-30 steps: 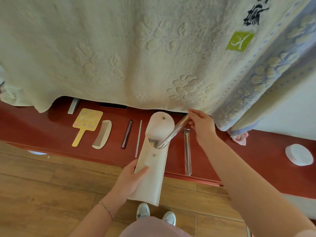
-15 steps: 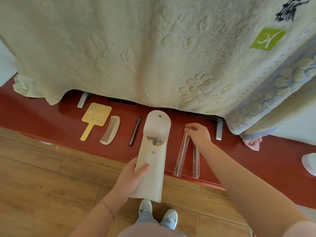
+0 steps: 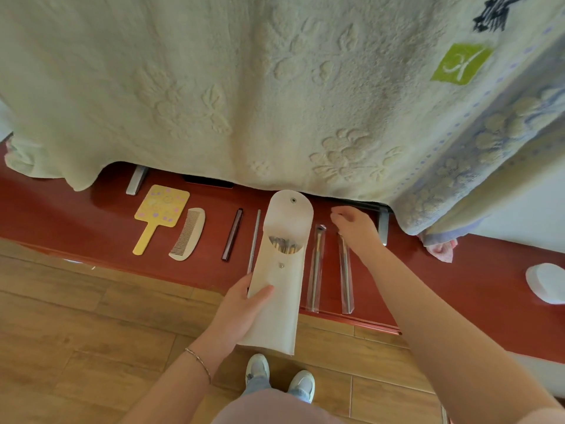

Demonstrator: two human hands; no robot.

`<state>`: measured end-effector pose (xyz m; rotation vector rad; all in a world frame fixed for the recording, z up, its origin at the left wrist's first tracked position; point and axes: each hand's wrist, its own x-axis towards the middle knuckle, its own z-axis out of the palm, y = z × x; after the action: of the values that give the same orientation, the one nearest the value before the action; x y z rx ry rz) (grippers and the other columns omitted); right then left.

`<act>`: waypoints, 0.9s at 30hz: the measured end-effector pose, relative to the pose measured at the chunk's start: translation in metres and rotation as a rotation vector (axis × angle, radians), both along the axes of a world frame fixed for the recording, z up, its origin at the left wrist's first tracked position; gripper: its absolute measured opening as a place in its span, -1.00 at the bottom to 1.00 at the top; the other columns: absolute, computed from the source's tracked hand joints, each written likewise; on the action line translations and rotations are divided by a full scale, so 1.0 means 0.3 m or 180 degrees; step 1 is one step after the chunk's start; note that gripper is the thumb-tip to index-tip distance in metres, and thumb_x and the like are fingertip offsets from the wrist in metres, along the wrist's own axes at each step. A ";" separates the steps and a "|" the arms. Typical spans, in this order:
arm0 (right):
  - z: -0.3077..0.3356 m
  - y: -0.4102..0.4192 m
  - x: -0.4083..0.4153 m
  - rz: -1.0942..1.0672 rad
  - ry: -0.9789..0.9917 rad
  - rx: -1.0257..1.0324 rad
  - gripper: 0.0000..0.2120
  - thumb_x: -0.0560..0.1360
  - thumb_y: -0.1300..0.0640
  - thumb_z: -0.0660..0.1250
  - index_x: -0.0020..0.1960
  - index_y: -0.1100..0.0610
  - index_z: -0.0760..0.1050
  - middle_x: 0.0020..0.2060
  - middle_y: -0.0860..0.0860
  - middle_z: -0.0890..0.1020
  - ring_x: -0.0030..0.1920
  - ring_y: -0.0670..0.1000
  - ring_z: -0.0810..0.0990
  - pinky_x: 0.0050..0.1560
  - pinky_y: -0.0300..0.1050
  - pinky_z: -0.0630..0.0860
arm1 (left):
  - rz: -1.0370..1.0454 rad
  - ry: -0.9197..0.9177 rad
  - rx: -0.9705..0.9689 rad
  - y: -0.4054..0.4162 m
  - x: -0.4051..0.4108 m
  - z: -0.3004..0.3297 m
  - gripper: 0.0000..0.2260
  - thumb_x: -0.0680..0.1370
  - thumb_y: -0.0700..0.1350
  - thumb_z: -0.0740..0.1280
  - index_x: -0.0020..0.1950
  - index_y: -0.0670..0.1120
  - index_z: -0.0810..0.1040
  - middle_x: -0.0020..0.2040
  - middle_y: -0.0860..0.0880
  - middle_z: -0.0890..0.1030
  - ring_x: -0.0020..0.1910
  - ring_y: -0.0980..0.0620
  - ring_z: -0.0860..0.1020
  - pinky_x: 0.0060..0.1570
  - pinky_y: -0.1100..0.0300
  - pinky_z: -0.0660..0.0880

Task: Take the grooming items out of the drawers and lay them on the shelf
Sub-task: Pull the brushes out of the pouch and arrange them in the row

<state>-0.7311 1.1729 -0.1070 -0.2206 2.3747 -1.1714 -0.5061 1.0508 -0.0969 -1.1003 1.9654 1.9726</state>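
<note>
My left hand [image 3: 238,313] grips a white pouch [image 3: 281,301] upright over the front edge of the red shelf [image 3: 61,215]. Its flap is open and several brush handles show inside. My right hand [image 3: 356,229] hovers over the shelf with loosely curled fingers, holding nothing. Below it lie two brushes in clear sleeves, one [image 3: 316,270] beside the pouch and one [image 3: 346,280] partly hidden under my hand. Left of the pouch lie a thin silver stick [image 3: 253,240], a dark stick [image 3: 232,234], a white comb [image 3: 188,234] and a yellow hand mirror [image 3: 162,209].
A large pale towel [image 3: 275,87] hangs over the back of the shelf and hides what is behind it. Metal brackets [image 3: 137,180] [image 3: 383,224] stand under its hem. A pink cloth [image 3: 440,250] and a round white object [image 3: 547,283] sit on the right. Wooden floor lies below.
My right hand drew a sleeved brush out of the pouch, laid it on the shelf beside the other one, let go and lifted away. My left hand kept hold of the pouch.
</note>
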 end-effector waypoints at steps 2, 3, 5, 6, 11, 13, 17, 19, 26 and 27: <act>0.020 -0.006 0.007 -0.0014 -0.0287 -0.0245 -0.69 0.50 0.00 0.27 0.22 0.04 0.49 0.01 -0.02 0.62 -0.10 -0.04 0.56 -0.05 -0.15 0.47 | -0.0089 -0.0006 0.0038 0.007 -0.003 -0.002 -0.74 0.50 0.07 0.32 0.17 0.11 0.42 0.00 0.05 0.60 -0.09 0.03 0.63 -0.26 0.27 0.56; 0.032 -0.011 0.018 0.0050 -0.0390 -0.0342 -0.67 0.51 0.01 0.28 0.25 0.04 0.46 0.00 -0.02 0.62 -0.09 -0.04 0.58 0.00 -0.12 0.50 | -0.0126 0.0001 0.0056 0.011 -0.005 0.001 -0.74 0.50 0.07 0.32 0.17 0.11 0.41 0.00 0.05 0.60 -0.09 0.04 0.63 -0.28 0.29 0.55; 0.048 -0.024 0.045 0.0066 -0.0465 -0.0643 -0.60 0.50 0.04 0.31 0.33 0.03 0.38 0.01 -0.02 0.61 -0.02 -0.03 0.60 0.11 -0.07 0.53 | -0.0138 -0.0001 0.0125 0.018 -0.008 0.006 -0.75 0.51 0.06 0.32 0.16 0.13 0.41 0.00 0.04 0.59 -0.09 0.04 0.62 -0.29 0.29 0.54; 0.051 -0.031 0.054 0.0001 -0.0445 -0.0805 -0.55 0.49 0.06 0.33 0.36 0.03 0.35 0.03 -0.03 0.60 0.03 -0.03 0.59 0.14 -0.03 0.53 | -0.0127 -0.0011 0.0156 0.019 -0.008 0.006 -0.76 0.51 0.06 0.32 0.15 0.14 0.40 0.00 0.04 0.59 -0.08 0.03 0.62 -0.28 0.27 0.54; 0.103 -0.050 0.103 0.0018 -0.0281 -0.0927 -0.57 0.44 0.05 0.36 0.30 -0.08 0.43 -0.04 -0.01 0.61 0.02 0.03 0.60 0.11 0.03 0.54 | -0.0214 -0.0064 0.0202 0.014 0.002 0.010 -0.74 0.50 0.05 0.33 0.15 0.16 0.38 0.02 0.04 0.59 -0.05 0.02 0.62 -0.17 0.15 0.57; 0.142 -0.049 0.139 0.0331 0.0018 -0.0798 -0.74 0.48 0.10 0.33 0.16 -0.05 0.55 -0.08 -0.08 0.63 -0.01 -0.04 0.58 0.04 -0.13 0.51 | -0.0257 -0.0097 0.0238 0.016 0.003 0.017 -0.74 0.51 0.02 0.32 0.17 0.14 0.38 0.02 0.03 0.59 -0.05 0.01 0.62 -0.17 0.14 0.57; 0.187 -0.031 0.226 0.1146 0.0541 -0.0328 -0.82 0.50 0.11 0.30 0.06 -0.04 0.61 -0.11 -0.24 0.58 -0.06 -0.22 0.52 -0.03 -0.30 0.43 | -0.0135 -0.0169 0.0289 0.020 -0.014 0.027 -0.76 0.52 -0.01 0.29 0.17 0.09 0.39 0.00 -0.01 0.58 -0.06 -0.01 0.60 -0.15 0.09 0.55; 0.177 -0.020 0.274 0.1451 0.0687 -0.0098 -0.80 0.51 0.13 0.30 0.09 -0.01 0.60 -0.04 -0.17 0.61 -0.02 -0.21 0.52 0.06 -0.30 0.43 | -0.0012 -0.0149 0.0401 0.020 -0.025 0.039 -0.78 0.53 -0.05 0.27 0.17 0.06 0.41 -0.01 -0.05 0.59 -0.07 -0.04 0.60 -0.21 0.11 0.52; 0.100 0.022 0.328 0.1537 0.1611 -0.0109 -0.88 0.44 0.27 0.36 -0.05 0.14 0.62 -0.10 -0.02 0.66 -0.02 -0.04 0.57 0.04 -0.22 0.48 | 0.0033 -0.0049 0.0468 0.030 -0.053 0.057 -0.79 0.53 -0.11 0.26 0.16 -0.01 0.44 -0.03 -0.08 0.61 -0.10 -0.05 0.61 -0.28 0.16 0.50; 0.092 0.025 0.327 0.1551 0.1768 -0.0132 -0.87 0.40 0.31 0.38 -0.09 0.16 0.63 -0.11 -0.01 0.67 -0.03 -0.01 0.58 0.02 -0.23 0.47 | 0.0022 -0.0030 0.0473 0.035 -0.054 0.056 -0.79 0.53 -0.10 0.26 0.16 -0.01 0.44 -0.03 -0.08 0.61 -0.10 -0.05 0.61 -0.27 0.16 0.50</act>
<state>-0.6329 1.1805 -0.0793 -1.1987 2.5183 -1.0049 -0.5223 1.0613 -0.0802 -1.0790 1.7792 2.0743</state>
